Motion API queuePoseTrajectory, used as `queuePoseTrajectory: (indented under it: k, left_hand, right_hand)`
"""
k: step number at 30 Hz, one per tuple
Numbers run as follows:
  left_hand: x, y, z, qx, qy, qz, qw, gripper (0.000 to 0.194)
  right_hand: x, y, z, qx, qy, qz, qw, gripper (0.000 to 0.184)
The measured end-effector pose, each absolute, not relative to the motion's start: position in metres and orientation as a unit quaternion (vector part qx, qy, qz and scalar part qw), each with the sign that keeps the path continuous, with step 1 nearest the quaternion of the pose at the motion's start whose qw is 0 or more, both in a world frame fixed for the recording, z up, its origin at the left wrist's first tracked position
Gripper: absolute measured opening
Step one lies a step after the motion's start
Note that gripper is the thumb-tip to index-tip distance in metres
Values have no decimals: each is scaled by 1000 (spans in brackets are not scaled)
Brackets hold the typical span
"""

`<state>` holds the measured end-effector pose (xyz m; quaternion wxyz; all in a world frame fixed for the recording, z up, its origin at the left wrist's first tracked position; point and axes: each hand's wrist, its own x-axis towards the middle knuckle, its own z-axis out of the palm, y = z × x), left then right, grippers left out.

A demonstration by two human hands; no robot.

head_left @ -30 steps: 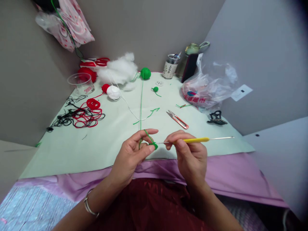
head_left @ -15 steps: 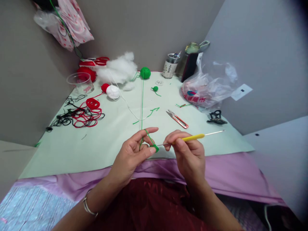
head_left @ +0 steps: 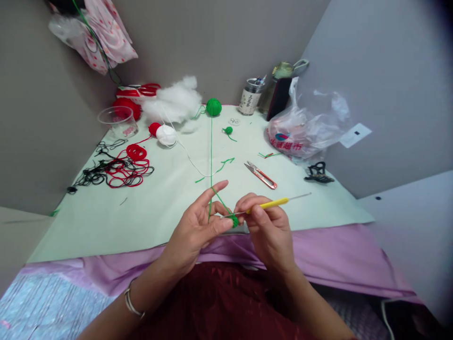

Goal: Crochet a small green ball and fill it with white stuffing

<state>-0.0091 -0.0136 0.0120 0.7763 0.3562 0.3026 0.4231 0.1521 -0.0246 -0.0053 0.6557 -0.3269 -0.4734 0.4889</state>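
Between the thumb and fingers of my left hand (head_left: 198, 226) is pinched a small green crochet piece (head_left: 235, 220). Green yarn (head_left: 211, 151) passes over my raised left index finger and runs back to a green yarn ball (head_left: 213, 107) at the table's far edge. My right hand (head_left: 267, 226) is closed on the yellow grip of a crochet hook (head_left: 272, 204). The hook's thin metal shaft reaches through or across the green piece, its tip showing just left of it. The fingers of both hands are close together at the piece.
Thread snips (head_left: 261, 175) lie beyond my right hand. Tangled red and black yarn (head_left: 120, 171) spreads at left, near a clear cup (head_left: 120, 123) and white stuffing (head_left: 173, 101). At right stand a plastic bag (head_left: 300, 130), a pen jar (head_left: 249, 98) and a black hair clip (head_left: 319, 173).
My right hand has moved left with the crochet hook, whose tip now reaches past the green piece. The green piece has shifted slightly right, and my left index finger is raised a little higher.
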Motion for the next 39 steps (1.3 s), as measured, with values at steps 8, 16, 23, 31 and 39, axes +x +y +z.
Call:
queuePoseTrajectory:
  k: [8,16,23,31,39]
  left_hand:
    - [-8,-12,9,357,310,439,764,90]
    - [-8,-13,7,373,342,470,724,74]
    - [-8,-15,5,421,379,483,668,69]
    - [-5,-17,9,454,421,494,610,74]
    - [-7,-16,7,458,405,499,614,74]
  right_hand:
    - [153,-27,-12,-312,-515,456,656,16]
    - [151,-25,-3,-343,-455,458,683,19]
    - [160,-32,-2,-374,-545,387,643,21]
    - [158,-44,-7,-369,-774,13,515,32]
    - [157,-38,-3,-385,-729,103,556,32]
